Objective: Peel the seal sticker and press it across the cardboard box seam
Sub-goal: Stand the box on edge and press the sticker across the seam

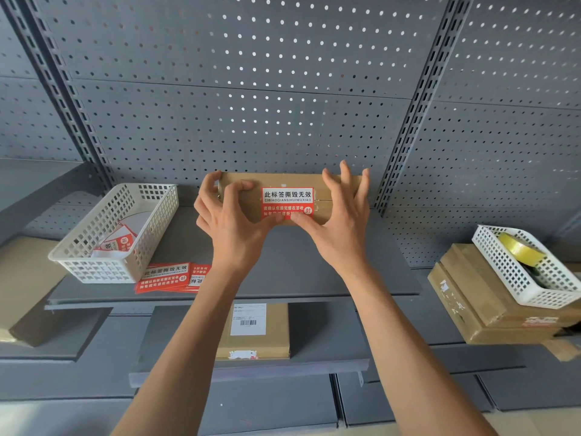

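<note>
A brown cardboard box (323,187) sits on the grey shelf against the pegboard. A red and white seal sticker (287,199) lies across the box's middle seam. My left hand (229,221) rests on the box's left end, its fingers curled over the top and its thumb pressing the sticker's lower left edge. My right hand (339,221) covers the box's right part with fingers spread, and its thumb presses the sticker's lower right edge.
A white basket (119,234) with peeled backing papers stands at the left, with spare red stickers (171,276) beside it. Another white basket (528,269) holding a yellow tape roll (518,248) sits on stacked boxes at the right. A labelled box (254,330) lies on the lower shelf.
</note>
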`<state>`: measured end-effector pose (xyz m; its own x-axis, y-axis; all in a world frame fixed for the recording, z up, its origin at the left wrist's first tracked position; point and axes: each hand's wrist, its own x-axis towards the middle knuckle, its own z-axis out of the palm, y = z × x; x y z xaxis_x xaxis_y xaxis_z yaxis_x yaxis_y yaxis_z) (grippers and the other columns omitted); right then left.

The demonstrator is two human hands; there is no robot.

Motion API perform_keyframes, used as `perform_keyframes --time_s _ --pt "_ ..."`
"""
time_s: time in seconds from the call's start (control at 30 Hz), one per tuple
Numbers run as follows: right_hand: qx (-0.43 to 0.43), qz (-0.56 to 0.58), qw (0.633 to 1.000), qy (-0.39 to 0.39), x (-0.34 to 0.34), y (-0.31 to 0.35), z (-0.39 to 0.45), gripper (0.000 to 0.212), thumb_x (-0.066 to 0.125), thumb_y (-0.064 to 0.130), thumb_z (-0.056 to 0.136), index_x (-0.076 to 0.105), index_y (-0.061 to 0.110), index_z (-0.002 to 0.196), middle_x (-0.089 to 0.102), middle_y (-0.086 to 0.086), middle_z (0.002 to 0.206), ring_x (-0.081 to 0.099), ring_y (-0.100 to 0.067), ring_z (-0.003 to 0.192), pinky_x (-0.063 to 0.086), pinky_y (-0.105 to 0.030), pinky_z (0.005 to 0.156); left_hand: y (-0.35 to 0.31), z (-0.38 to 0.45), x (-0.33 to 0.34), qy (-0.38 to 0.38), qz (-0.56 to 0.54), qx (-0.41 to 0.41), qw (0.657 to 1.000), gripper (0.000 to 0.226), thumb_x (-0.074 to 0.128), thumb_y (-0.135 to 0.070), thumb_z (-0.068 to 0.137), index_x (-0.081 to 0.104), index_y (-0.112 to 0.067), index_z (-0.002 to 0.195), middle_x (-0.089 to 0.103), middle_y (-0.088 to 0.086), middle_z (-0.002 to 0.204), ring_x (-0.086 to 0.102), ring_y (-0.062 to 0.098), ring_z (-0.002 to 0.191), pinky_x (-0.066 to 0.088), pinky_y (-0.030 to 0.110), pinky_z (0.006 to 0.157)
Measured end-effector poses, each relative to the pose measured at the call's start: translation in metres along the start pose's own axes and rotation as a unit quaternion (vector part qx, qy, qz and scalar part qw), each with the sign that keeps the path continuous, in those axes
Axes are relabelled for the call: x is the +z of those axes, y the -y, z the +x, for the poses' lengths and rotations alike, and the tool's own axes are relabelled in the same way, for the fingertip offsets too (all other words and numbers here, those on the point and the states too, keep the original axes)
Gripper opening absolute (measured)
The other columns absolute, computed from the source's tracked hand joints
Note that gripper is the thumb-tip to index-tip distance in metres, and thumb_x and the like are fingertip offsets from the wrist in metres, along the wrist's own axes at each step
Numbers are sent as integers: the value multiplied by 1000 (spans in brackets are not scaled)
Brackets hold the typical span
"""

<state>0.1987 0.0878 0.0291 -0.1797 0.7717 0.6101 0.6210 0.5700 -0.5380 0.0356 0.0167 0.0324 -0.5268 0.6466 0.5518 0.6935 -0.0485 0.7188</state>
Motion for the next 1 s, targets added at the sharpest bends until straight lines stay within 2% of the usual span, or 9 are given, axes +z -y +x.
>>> perform_keyframes --time_s 0.2,0.37,0.53,0.63,0.7,0.83,1.0 --pt "-4 23 1000 17 -4 -4 2 80 78 45 80 41 25 149 15 4 167 -9 -23 155 9 -39 116 9 4 -6 17 -5 16 1000 60 90 -38 63 59 -34 115 24 -4 150 27 24 136 27 41 106" --pt "-12 45 999 22 -5 -7 3 73 78 32 84 44 22 148 18 2 167 -7 -27 155 7 -35 115 11 6 -10 29 -11 16 999 55 89 -27 66 63 -33 114 25 -2 150 27 23 136 21 36 105" --pt "-8 74 997 26 -7 -12 2 61 67 23 87 48 23 145 22 4 166 -4 -25 155 13 -43 115 12 5 -18 51 -39 13 998 49 79 -10 74 64 -35 113 25 -3 150 27 20 134 22 40 109" --pt "23 92 995 -29 -3 0 1 47 59 41 90 57 24 135 34 8 160 4 -24 155 20 -45 113 3 4 -16 35 -66 -19 997 29 74 -28 78 65 -35 106 27 -7 148 26 17 136 16 34 106" --pt "46 70 994 -76 4 14 1 48 57 52 91 59 22 128 41 7 154 10 -26 154 27 -51 109 -6 3 -7 -6 -66 -47 997 22 73 -44 81 65 -33 99 30 -8 146 26 16 137 19 36 107" --pt "76 10 988 -136 20 33 4 58 60 63 86 57 17 122 49 4 145 17 -34 152 34 -55 104 -19 2 13 -79 -39 -91 992 35 68 -62 79 58 -30 91 33 -7 145 28 19 137 23 45 110" --pt "97 -55 980 -165 30 38 10 67 58 72 82 53 16 118 53 2 138 22 -37 150 35 -53 99 -25 8 27 -128 -22 -101 986 53 71 -69 70 49 -24 87 37 -3 143 32 25 133 26 46 106"
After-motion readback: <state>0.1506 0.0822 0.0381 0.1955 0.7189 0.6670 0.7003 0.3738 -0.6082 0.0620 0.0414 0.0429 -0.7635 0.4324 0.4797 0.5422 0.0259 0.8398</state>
